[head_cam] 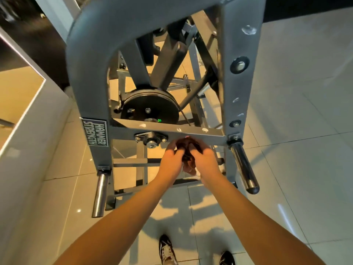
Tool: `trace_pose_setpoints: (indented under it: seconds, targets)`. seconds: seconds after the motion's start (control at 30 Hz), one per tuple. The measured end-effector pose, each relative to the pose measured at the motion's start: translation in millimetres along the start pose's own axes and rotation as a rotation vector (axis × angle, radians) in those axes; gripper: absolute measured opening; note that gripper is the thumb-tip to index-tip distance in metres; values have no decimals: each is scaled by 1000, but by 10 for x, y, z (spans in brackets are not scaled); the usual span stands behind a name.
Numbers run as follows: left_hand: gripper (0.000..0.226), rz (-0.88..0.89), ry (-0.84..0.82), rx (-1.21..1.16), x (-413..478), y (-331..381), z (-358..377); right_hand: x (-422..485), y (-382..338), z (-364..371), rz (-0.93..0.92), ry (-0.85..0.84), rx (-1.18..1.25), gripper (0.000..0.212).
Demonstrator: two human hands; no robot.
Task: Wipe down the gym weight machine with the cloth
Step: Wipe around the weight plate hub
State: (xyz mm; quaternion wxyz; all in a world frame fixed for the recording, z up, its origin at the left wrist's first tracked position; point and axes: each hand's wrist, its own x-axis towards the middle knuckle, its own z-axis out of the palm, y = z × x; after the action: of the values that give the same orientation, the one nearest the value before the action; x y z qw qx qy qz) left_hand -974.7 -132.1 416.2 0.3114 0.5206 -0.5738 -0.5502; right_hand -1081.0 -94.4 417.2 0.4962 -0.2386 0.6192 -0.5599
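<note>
- Forearms (114, 222) are reaching in from the bottom edge, meeting at the cloth.
- Dark cloth (188, 150) is sitting bunched between both hands, its top pressing against the lower edge of the crossbar (210, 135).
- Left hand (172, 161) is gripping the cloth's left side, fingers (172, 148) curling round it.
- Right hand (205, 159) is gripping the right side, fingers (198, 150) curling into the bunch in the same way.
- Grey machine (86, 54) is rising as an arched frame, with the crossbar spanning its two uprights.
- White smears (179, 129) are showing on the crossbar just above the cloth, and more on the right upright.
- Bolted bearing (151, 140) is sitting on the crossbar just left of the hands; a black disc (150, 106) is standing behind it.
- Label (96, 131) is showing on the left upright.
- Chrome pegs (244, 169) are sticking out from both uprights, one on each side of the hands.
- Shoes (167, 249) are standing on the tiled floor (286, 169) below.
</note>
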Motion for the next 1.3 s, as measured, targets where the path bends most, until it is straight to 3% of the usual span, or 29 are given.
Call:
trace_pose_setpoints:
  seconds: [0.17, 0.27, 0.33, 0.43, 0.53, 0.67, 0.8, 0.87, 1.0, 1.07, 1.17, 1.3]
  targets:
    - [30, 175, -92, 455, 189, 48, -812, 154, -102, 598, 4, 52, -91, 22]
    - [35, 320, -23, 725, 464, 8, -1369, 324, -261, 966, 43, 184, -142, 20]
    - [42, 424, 60, 856, 617, -16, -1618, 441, -416, 1219, -154, 197, -401, 15]
    - [45, 437, 149, 985, 713, -44, -1760, 525, -545, 1577, -298, 122, -871, 29]
    - [37, 384, 154, 1028, 641, -45, -1767, 571, -403, 1701, -367, 17, -942, 34]
    - [57, 307, 134, 996, 613, -138, -1724, 690, -151, 1505, -368, 85, -1016, 28]
    - [64, 353, 264, 910, 575, -146, -1626, 693, -160, 1232, -445, 156, -964, 28]
    - [59, 375, 322, 887, 590, -202, -1592, 634, -282, 1251, -484, 76, -909, 29]
    - [38, 447, 454, 764, 591, -254, -1417, 554, -409, 1427, -496, -299, -924, 39]
    - [30, 438, 533, 695, 566, -250, -1312, 614, -355, 1316, -541, -365, -892, 35]
    - [36, 401, 573, 655, 521, -257, -1209, 738, -265, 998, -611, -303, -934, 31]
    - [43, 351, 560, 629, 503, -286, -1171, 715, -322, 1082, -506, -255, -850, 33]
